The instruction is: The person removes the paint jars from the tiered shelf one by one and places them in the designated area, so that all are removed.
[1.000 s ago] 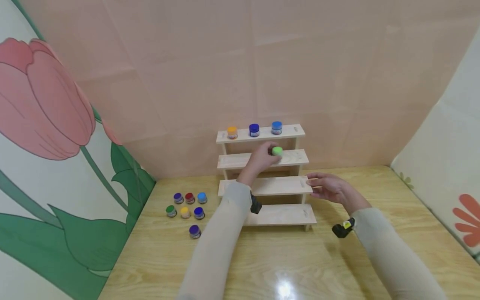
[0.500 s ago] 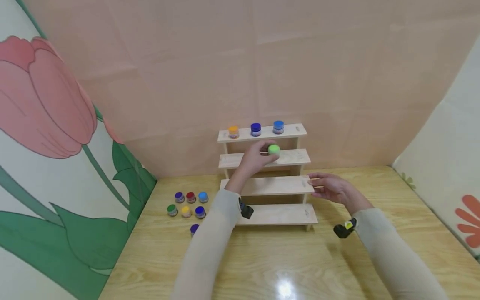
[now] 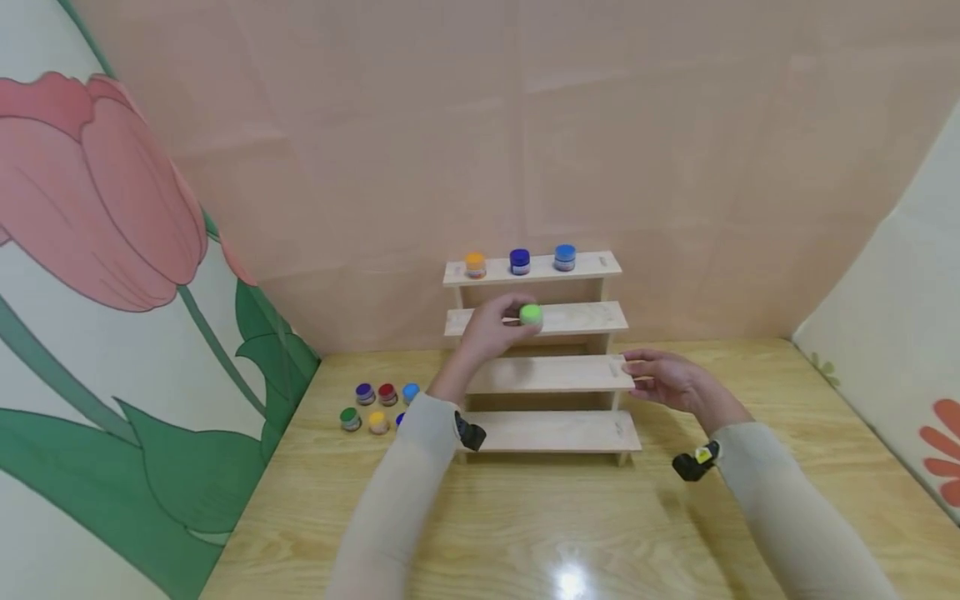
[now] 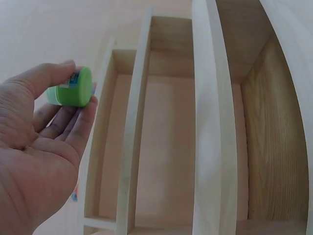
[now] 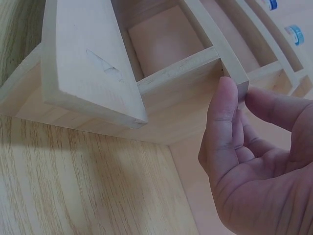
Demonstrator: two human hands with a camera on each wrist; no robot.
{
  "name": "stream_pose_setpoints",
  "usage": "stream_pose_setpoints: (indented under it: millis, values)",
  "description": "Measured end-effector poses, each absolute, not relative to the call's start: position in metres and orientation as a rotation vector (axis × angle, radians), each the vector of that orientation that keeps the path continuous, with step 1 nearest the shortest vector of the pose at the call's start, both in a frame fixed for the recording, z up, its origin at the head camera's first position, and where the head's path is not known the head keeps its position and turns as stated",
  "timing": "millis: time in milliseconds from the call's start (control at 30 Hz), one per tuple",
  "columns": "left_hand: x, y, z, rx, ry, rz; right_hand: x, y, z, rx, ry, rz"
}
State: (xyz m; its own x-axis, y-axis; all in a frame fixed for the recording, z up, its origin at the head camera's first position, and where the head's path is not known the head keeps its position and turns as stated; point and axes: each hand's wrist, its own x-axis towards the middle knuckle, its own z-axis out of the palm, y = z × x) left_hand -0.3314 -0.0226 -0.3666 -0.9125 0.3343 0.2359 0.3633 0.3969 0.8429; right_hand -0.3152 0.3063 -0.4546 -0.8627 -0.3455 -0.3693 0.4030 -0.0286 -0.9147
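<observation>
My left hand (image 3: 489,330) holds a small paint jar (image 3: 531,316) with a light green lid between thumb and fingers, in front of the second shelf from the top. In the left wrist view the green jar (image 4: 76,90) lies tilted on its side in the grip. A four-step wooden display stand (image 3: 555,432) stands against the back. My right hand (image 3: 669,380) pinches the right end of its third shelf, as the right wrist view shows with thumb and forefinger at the board's end (image 5: 240,81). On the top shelf are an orange jar (image 3: 475,266), a dark blue jar (image 3: 520,262) and a light blue jar (image 3: 565,257).
Left of the stand, several jars sit on the wood-grain table (image 3: 525,517), among them a green jar (image 3: 350,419), a red jar (image 3: 387,394) and a yellow jar (image 3: 378,422). The left sleeve (image 3: 405,483) hides part of that group. A pink backdrop (image 3: 375,167) rises behind.
My left hand has drawn left and slightly down along the stand, still holding the green-lidded jar. Its forearm now covers more of the table jars. My right hand stays on the shelf end.
</observation>
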Motion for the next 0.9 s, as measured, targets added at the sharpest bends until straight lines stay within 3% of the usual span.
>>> stream_pose_setpoints:
  millis: [900]
  values:
    - [-0.288,-0.090,-0.369,-0.696,-2.587,-1.640,-0.316,0.308,-0.456,0.026,1.772,-1.927]
